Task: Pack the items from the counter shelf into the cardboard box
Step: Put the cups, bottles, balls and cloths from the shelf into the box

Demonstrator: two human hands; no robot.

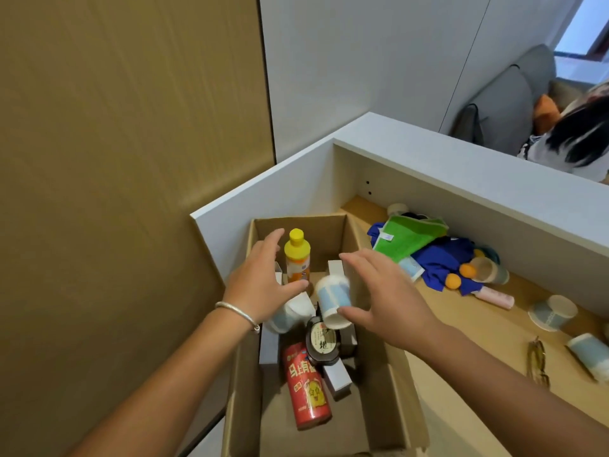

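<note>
Head view: the pale wooden counter shelf runs from the centre out toward 4 o'clock, walled behind by a grey-white ledge. At 6 o'clock of the frame the open cardboard box stands against the shelf's left end, its flaps up.

Both bare forearms reach in from the bottom edge. The left hand, with a silver bangle on the wrist, hovers over the box's left side with fingers spread apart, gripping nothing. The right hand hovers over the right side, fingers likewise spread and empty. Between the two palms a paper cup, white with a pale blue band, is blurred and tilted mouth-down; neither hand visibly touches it.

Inside the box, a red can lies on its side toward 6 o'clock, a dark jar with a paper label sits just above it, and a yellow-capped bottle stands upright at 12 o'clock. Another white and blue cup lies under the left wrist.

On the shelf at 2 o'clock of the box lies a heap of green cloth over blue cloth, with a tipped cup and two orange balls beside it. Farther toward 3 o'clock lie a pink tube, two more paper cups, and a pair of glasses.
</note>
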